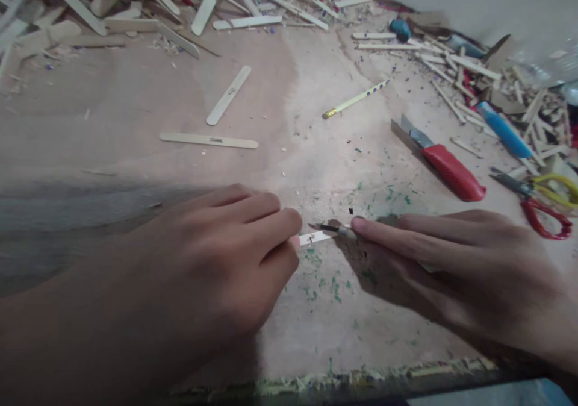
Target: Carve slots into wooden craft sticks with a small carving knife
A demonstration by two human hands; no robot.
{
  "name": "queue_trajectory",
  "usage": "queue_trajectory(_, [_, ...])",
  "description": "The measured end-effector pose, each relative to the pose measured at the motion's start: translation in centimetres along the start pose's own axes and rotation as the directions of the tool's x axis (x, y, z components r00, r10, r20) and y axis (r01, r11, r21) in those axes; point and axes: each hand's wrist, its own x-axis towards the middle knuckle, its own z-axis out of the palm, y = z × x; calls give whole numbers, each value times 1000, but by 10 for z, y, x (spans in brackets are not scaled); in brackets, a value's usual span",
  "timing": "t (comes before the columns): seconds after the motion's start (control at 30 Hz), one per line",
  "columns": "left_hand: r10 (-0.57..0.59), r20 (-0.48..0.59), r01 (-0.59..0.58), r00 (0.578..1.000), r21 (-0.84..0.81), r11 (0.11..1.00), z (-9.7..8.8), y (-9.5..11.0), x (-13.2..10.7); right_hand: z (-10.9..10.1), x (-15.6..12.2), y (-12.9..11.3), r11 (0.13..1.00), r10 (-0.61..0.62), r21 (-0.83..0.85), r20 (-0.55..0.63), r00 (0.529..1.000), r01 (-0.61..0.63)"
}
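My left hand [239, 249] is closed around one end of a pale craft stick [318, 237], pressing it against the tabletop. Most of that stick is covered by my fingers; the bare stretch carries a small dark mark. Between the fingers of my right hand [433, 255] is a slim craft knife [344, 231], its blade pointing left and lying over the stick. Further back are two craft sticks, one lying level [194, 139] and one slanted [228, 97], each with a dark mark at its middle.
A red-handled snips-like cutter [451, 168] lies at right, beside scissors [537, 195] with red and yellow handles. A pencil [356, 99] rests farther back. Piles of wood scraps [135, 23] line the back and right, with a blue-handled tool [506, 130]. The table's front edge [383, 379] is rough.
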Motion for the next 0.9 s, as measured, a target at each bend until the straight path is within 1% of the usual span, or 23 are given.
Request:
queue_trajectory(0.1, [13, 7, -13, 1000, -4, 1000, -1, -1, 0, 0, 1, 0, 999, -18, 35, 36, 999, 17])
queue_trajectory(0.17, [23, 9, -23, 1000, 11, 1000, -2, -2, 1, 1, 2, -1, 996, -20, 83, 13, 1000, 19])
queue_trajectory(0.27, [28, -6, -27, 1000, 29, 999, -2, -4, 3, 1, 6, -4, 988, 22, 151, -10, 1000, -20])
queue_trajectory(0.33, [36, -18, -35, 999, 20, 999, -1, -4, 3, -3, 9, -6, 982, 38, 184, 20, 999, -41])
queue_trajectory(0.4, [35, -29, -35, 999, 1, 999, 0, -4, 4, -8, 13, -7, 984, 14, 175, 61, 998, -24])
queue_trajectory(0.47, [27, -38, -28, 999, -9, 1000, 1, -3, 4, -14, 18, -7, 991, -46, 128, 93, 995, 34])
queue_trajectory(0.57, [13, -46, -15, 999, -26, 1000, 0, -2, 3, -19, 21, -7, 994, -95, 73, 104, 990, 87])
queue_trajectory(0.77, [-18, -63, 17, 998, -23, 1000, 0, 0, 4, -12, 7, -3, 995, -59, 86, 140, 988, 47])
queue_trajectory(0.9, [-65, -74, 63, 995, -20, 998, 4, 5, 3, -7, 3, 1, 993, -97, 72, 106, 990, 89])
